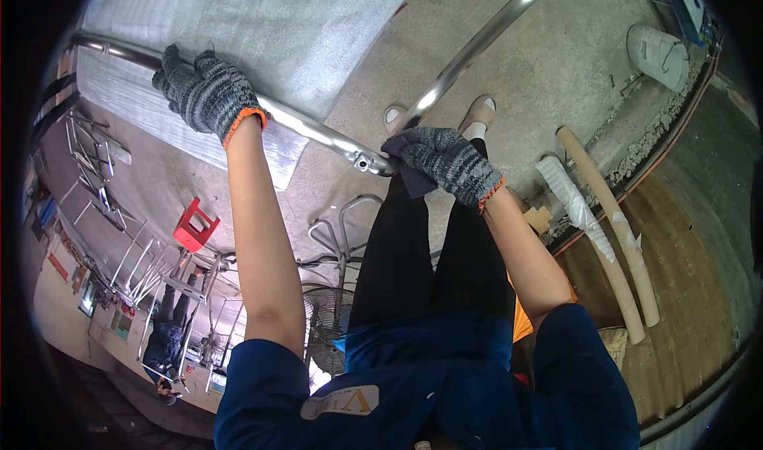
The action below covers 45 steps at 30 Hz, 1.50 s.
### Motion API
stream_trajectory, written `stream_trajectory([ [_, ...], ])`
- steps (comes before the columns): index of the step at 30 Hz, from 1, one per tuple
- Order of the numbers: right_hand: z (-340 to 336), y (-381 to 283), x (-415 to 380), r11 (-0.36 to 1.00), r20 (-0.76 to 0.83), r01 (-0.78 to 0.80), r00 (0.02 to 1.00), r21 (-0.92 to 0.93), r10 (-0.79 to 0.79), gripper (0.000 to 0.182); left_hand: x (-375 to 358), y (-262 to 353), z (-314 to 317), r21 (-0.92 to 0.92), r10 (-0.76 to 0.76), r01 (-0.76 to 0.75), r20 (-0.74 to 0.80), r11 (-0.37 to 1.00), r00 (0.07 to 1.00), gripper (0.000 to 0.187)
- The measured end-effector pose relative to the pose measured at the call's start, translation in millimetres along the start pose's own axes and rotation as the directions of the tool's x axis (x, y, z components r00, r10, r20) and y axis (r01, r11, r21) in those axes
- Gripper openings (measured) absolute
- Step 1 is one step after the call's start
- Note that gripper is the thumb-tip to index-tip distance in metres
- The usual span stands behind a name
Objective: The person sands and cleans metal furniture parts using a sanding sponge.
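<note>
A shiny metal tube frame (pixel 310 126) bends at a corner in front of my legs, with one tube running to the upper left and another to the upper right. My left hand (pixel 208 92), in a grey knitted glove with an orange cuff, is closed over the left tube. At the corner, my right hand (pixel 449 164), gloved the same way, presses a dark cloth (pixel 417 181) against the metal. A short round fitting (pixel 362 164) sticks out of the tube just left of the cloth. The fingertips of my right hand are partly hidden by the cloth.
Plastic-like sheeting (pixel 238 21) lies under the left tube. A red stool (pixel 195 226), metal frames (pixel 99 164) and a fan (pixel 324 323) stand at the lower left, with a person (pixel 164 343) beyond. Wrapped rolls (pixel 608 219) and a pale container (pixel 658 57) are at the right.
</note>
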State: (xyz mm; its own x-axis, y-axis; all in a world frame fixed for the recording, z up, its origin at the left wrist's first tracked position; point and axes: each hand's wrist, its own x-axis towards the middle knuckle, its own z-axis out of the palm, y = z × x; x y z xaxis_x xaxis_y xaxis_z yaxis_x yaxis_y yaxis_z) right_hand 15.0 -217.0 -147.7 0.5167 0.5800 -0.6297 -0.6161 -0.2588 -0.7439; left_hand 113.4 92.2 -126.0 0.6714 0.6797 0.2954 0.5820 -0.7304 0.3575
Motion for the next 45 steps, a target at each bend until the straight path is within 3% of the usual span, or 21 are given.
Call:
stream_trajectory([
  [2, -2.0, 6.0, 1.7, 0.99, 0.027, 0.127, 0.992, -0.055, -0.126, 0.026, 0.9, 2.5, 0.4, 0.024, -0.032, 0.033, -0.008, 0.999, 0.999, 0.048],
  [5, 3.1, 1.9, 9.1, 0.942, -0.026, 0.002, 1.0, -0.336, -0.011, 0.033, 1.1, 6.4, -4.1, -0.025, -0.064, 0.065, 0.055, 0.998, 0.996, 0.046],
  [6, 5.9, 4.4, 10.8, 0.941, -0.024, 0.003, 1.0, -0.337, -0.011, 0.033, 1.5, 6.3, -4.0, -0.024, -0.065, 0.066, 0.053, 0.998, 0.996, 0.046],
  [8, 13.5, 10.9, 10.5, 0.838, -0.155, 0.243, 0.921, -0.489, -0.357, 0.032, 0.9, 5.9, -3.3, -0.022, -0.055, 0.056, 0.047, 0.998, 0.997, 0.046],
  [9, 18.3, 12.0, 8.8, 0.839, -0.154, 0.242, 0.922, -0.488, -0.356, 0.032, -0.6, 5.8, -3.2, -0.021, -0.055, 0.056, 0.048, 0.998, 0.997, 0.046],
  [11, 29.4, 10.4, 8.3, 0.773, -0.339, 0.149, 0.836, -0.617, -0.432, 0.022, 0.1, 5.6, -2.2, -0.036, -0.064, 0.066, 0.04, 0.997, 0.997, 0.047],
  [13, 31.2, 6.6, 8.7, 0.683, -0.327, 0.121, 0.809, -0.72, -0.488, 0.027, -1.9, 1.4, -1.2, -0.021, -0.02, 0.02, 0.026, 1.0, 0.999, 0.047],
  [15, 22.2, 4.2, 9.0, 0.562, -0.318, 0.145, 0.698, -0.814, -0.641, 0.033, -0.5, 1.4, -1.0, -0.001, 0.023, -0.023, 0.012, 1.0, 1.0, 0.048],
  [16, 8.5, 5.6, 13.5, 0.527, -0.32, 0.117, 0.679, -0.842, -0.661, 0.039, -1.1, 2.2, -0.8, -0.014, 0.003, -0.003, 0.018, 1.0, 1.0, 0.047],
  [19, -74.3, -2.2, 41.4, 0.304, -0.259, 0.023, 0.464, -0.952, -0.847, 0.033, 0.3, 6.2, -3.2, -0.029, -0.05, 0.051, 0.052, 0.998, 0.997, 0.047],
  [21, -137.7, -40.0, 45.7, 0.154, -0.279, -0.282, 0.481, -0.947, -0.832, 0.033, 0.8, 7.3, -4.4, -0.044, -0.065, 0.068, 0.065, 0.997, 0.996, 0.047],
  [23, -202.8, -60.0, 68.4, 0.121, -0.175, -0.173, 0.343, -0.977, -0.923, 0.032, 1.1, 4.4, -2.0, -0.035, -0.064, 0.066, 0.061, 0.997, 0.996, 0.047],
  [25, -198.7, -55.0, 68.5, 0.193, -0.239, -0.159, 0.365, -0.968, -0.9, 0.035, 1.6, 4.1, -1.6, 0.01, -0.049, 0.049, 0.038, 0.999, 0.998, 0.046],
  [27, -131.4, -41.8, 49.6, 0.203, -0.284, -0.223, 0.436, -0.954, -0.854, 0.039, 0.9, 8.8, -3.8, -0.014, -0.059, 0.059, 0.043, 0.998, 0.997, 0.046],
  [29, -70.3, -1.6, 45.5, 0.287, -0.299, -0.093, 0.409, -0.954, -0.862, 0.042, -0.4, 7.6, -4.4, -0.031, -0.066, 0.068, 0.054, 0.997, 0.996, 0.046],
  [31, -11.7, -5.5, 21.7, 0.547, -0.422, 0.033, 0.599, -0.837, -0.681, 0.034, 2.3, 2.4, -1.2, 0.026, -0.033, 0.032, 0.041, 0.999, 0.999, 0.047],
  [34, 24.8, 7.3, 10.5, 0.599, -0.386, 0.141, 0.644, -0.788, -0.66, 0.033, 3.9, 3.4, -2.4, 0.028, -0.03, 0.028, 0.057, 0.999, 0.998, 0.046],
  [36, 39.0, 4.4, 3.0, 0.735, -0.368, 0.114, 0.808, -0.669, -0.46, 0.033, 3.0, 4.9, -2.4, 0.008, -0.032, 0.032, 0.056, 0.999, 0.998, 0.046],
  [39, 35.9, 13.3, 11.1, 0.812, -0.348, 0.197, 0.83, -0.549, -0.436, 0.025, 3.6, 7.4, -3.2, 0.007, -0.048, 0.047, 0.053, 0.999, 0.997, 0.045],
  [43, 14.3, -1.7, 8.2, 0.914, -0.186, 0.187, 0.946, -0.361, -0.267, 0.02, 3.0, 2.1, -0.7, 0.029, -0.009, 0.008, 0.03, 1.0, 1.0, 0.045],
  [45, 9.6, -22.5, 2.5, 0.996, -0.078, -0.09, 0.993, 0.004, 0.09, 0.02, 5.8, 0.4, 1.1, 0.044, 0.003, -0.004, 0.024, 0.999, 1.0, 0.046],
])
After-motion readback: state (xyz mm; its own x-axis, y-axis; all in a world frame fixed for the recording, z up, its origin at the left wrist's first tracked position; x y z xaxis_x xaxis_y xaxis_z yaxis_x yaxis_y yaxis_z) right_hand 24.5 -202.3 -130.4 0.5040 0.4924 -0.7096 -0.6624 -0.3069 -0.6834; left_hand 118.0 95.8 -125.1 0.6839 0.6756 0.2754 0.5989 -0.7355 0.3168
